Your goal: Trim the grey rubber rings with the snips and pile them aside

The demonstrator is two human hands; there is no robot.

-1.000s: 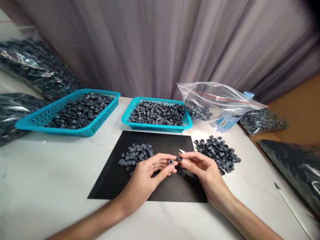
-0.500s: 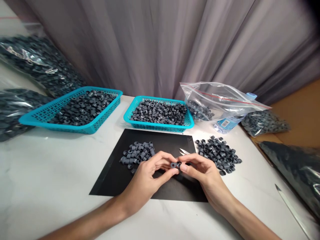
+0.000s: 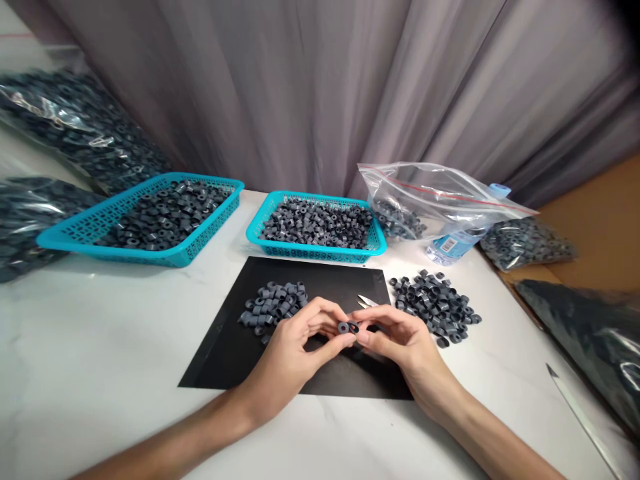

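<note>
Over a black mat, my left hand pinches a small grey ring-shaped piece, its hole facing me. My right hand has thumb and fingers closed on a darker, thin-walled ring right beside it. The two pieces look to be touching; whether one sits partly in the other I cannot tell. Behind my left hand lies a pile of grey ring pieces on the mat. Metal pointed tips, perhaps scissors or tweezers, stick out behind my right hand, the rest hidden.
Dark caps or rings are heaped right of the mat. Two turquoise baskets of pieces stand behind. Around are a zip bag, a water bottle, filled bags and a pointed blade-like tool at the right.
Both hands stay together over the mat, shifted very slightly. The dark ring in my right hand is turned so that its opening shows more clearly beside the grey piece.
</note>
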